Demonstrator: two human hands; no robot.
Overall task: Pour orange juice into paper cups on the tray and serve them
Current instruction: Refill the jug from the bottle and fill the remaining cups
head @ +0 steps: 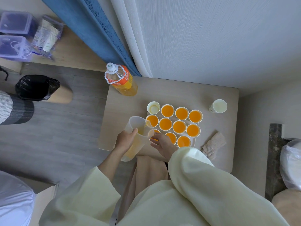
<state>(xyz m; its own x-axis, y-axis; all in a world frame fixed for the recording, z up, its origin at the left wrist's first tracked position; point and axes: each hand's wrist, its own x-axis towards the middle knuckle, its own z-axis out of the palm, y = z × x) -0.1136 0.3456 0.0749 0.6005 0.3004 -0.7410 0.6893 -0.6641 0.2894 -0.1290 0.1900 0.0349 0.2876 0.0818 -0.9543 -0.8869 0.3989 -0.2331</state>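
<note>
One paper cup (153, 107) at the far-left corner of the tray (193, 141) looks unfilled, the rest glow orange, left hand (126, 139) gripping the tilted jug (138, 128) over the left column, right hand (161, 144) open beside it, serving not yet begun.

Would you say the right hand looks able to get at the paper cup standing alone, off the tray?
Probably yes: the right hand is open, and bare table right of the tray leaves the way to the lone cup free.
</note>
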